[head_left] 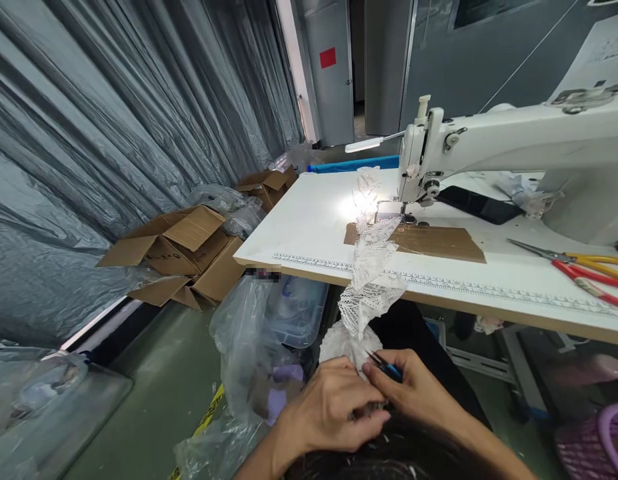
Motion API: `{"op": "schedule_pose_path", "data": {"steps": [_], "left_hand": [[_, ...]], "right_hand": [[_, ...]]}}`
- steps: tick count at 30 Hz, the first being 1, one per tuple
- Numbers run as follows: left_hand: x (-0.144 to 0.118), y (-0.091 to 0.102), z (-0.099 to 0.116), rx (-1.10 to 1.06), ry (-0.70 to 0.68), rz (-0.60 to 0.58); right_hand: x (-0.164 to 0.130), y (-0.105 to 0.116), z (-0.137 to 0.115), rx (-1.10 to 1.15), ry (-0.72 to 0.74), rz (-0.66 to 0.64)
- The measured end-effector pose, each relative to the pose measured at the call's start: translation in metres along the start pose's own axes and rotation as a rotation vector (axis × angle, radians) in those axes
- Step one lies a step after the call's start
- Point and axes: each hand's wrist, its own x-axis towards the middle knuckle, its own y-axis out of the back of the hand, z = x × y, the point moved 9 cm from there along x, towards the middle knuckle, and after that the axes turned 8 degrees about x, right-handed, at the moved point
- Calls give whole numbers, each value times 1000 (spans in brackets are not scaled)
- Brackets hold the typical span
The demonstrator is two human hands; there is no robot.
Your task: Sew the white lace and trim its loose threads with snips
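I take the sewing machine [489, 143] as my landmark. Below its table [309, 227], down at lap level, my two hands meet at the lower end of a white lace strip [371, 273]. My left hand [329, 410] is curled nearly closed, fingers folded in and pinching the bunched lace against the palm. My right hand [421, 393] is also narrowly closed, thumb and forefinger gripping small blue-handled thread snips [386, 367], whose dark tips point at the lace just beside my left fingers. The two hands touch each other.

The lace runs up from my hands, over the table's front edge with its printed ruler, and on to the needle area under the machine's head, where the lamp lights it. It crosses a brown cardboard patch [429, 240] taped to the tabletop in front of the needle.

To the right of the machine's needle, near the front edge, lie red- and yellow-handled scissors [583, 270]. Left of the table, on the floor, sit open cardboard boxes [183, 257] and clear plastic bags [249, 347].
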Motion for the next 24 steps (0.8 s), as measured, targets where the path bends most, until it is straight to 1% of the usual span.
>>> {"op": "schedule_pose_path", "data": {"steps": [2,3,4,5,6,7,9,10,11,13,16,19,22,24], "left_hand": [[7,8,-23,-74,107,102],[9,14,-39,-89,197,160],[10,15,-55,-98,289,188],[11,11,-67,-133,356,173],[13,2,-77,-209,396,117],[14,-12,-83,-321,419,38],[12,-41,-84,-607,440,-108],[11,-52,-82,-752,450,-145],[9,-60,-80,-876,469,-154],[4,-69,-78,-1037,538,-118],[-7,-69,-81,-1094,705,-47],[-20,-61,-87,-1113,854,32],[-28,-53,-92,-1149,905,92],[-32,-50,-94,-1137,914,83]], "right_hand": [[-3,6,0,20,0,9],[-5,8,-1,21,-1,11],[-7,11,-1,17,-2,14],[-9,12,-2,10,-1,18],[-11,13,-2,3,4,18],[-13,13,-3,-3,10,18],[-15,13,-3,-17,26,27],[-16,14,-4,-27,36,39],[-17,15,-4,-39,46,54],[-19,16,-4,-66,57,72],[-18,17,0,-116,41,56],[-13,19,5,-157,14,46],[-4,23,10,-175,-4,65],[2,25,11,-201,-1,84]]}}
